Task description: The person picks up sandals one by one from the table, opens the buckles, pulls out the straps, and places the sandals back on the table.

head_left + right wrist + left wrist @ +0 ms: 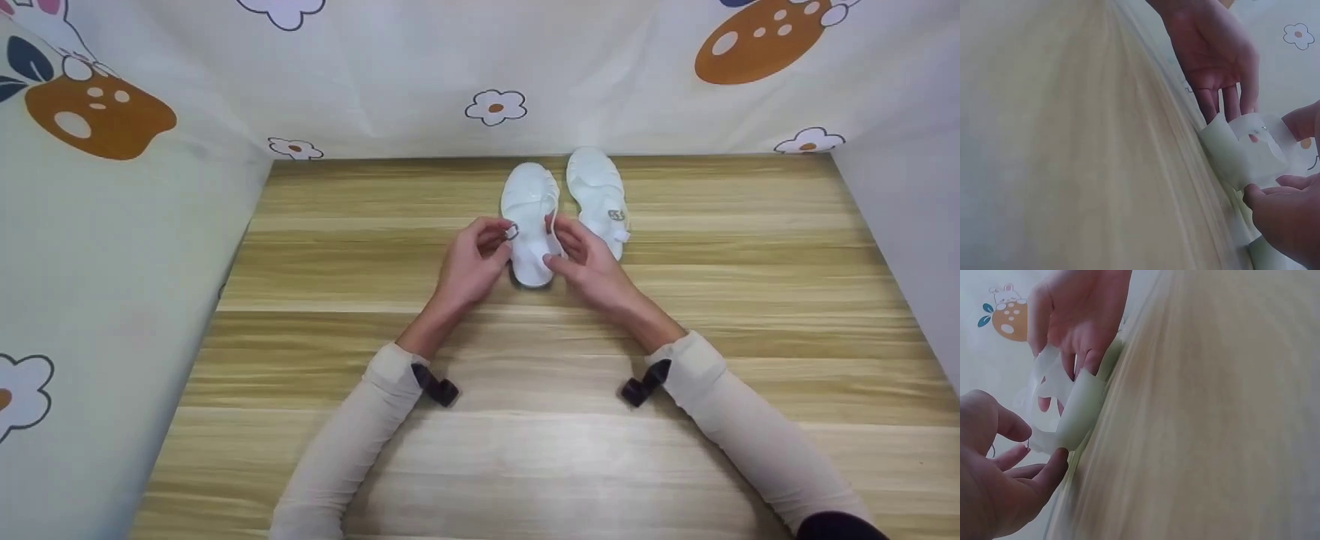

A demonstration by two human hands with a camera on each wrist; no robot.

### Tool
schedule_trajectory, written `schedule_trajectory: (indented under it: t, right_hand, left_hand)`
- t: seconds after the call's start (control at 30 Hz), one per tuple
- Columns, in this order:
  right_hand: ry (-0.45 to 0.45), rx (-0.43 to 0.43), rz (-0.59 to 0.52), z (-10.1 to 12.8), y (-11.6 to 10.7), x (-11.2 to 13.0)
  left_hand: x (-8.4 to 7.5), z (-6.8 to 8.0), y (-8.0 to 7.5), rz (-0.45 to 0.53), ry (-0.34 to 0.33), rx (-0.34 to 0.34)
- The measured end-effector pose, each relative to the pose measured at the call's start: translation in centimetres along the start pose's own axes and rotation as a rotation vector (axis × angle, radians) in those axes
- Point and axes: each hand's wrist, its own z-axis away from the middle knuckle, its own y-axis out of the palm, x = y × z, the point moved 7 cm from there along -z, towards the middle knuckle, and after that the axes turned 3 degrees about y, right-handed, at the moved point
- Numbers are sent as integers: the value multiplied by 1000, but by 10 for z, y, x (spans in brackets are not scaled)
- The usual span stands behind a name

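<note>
Two white strap shoes lie side by side at the far middle of the wooden table (pixel 525 450). The nearer shoe (pixel 529 196) has its heel toward me; the other shoe (pixel 596 184) lies just right of it, untouched. My left hand (pixel 501 234) pinches the small metal buckle (pixel 511 232) on the near shoe's left side. My right hand (pixel 559 241) holds that shoe's thin strap (pixel 551 223) with its fingers, thumb against the heel. In the left wrist view the shoe's heel (pixel 1075 410) stands between both hands. The right wrist view shows the buckle (pixel 1264 129) and the shoe (pixel 1241 149).
Cloth walls printed with flowers and mushrooms (pixel 495 75) close the table in at the back, left and right. Bare wood stretches between my forearms and the table's front edge. A black wrist camera mount (pixel 439 390) sits on each sleeve.
</note>
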Motion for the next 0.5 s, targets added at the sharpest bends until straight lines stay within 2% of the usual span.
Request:
schedule_trajectory:
  t: [0.2, 0.5]
  right_hand:
    - [8, 21, -9, 16, -3, -2]
    - [18, 38, 23, 34, -6, -4]
  left_hand:
    - [-6, 7, 5, -28, 17, 32]
    - [-12, 13, 8, -69, 26, 130]
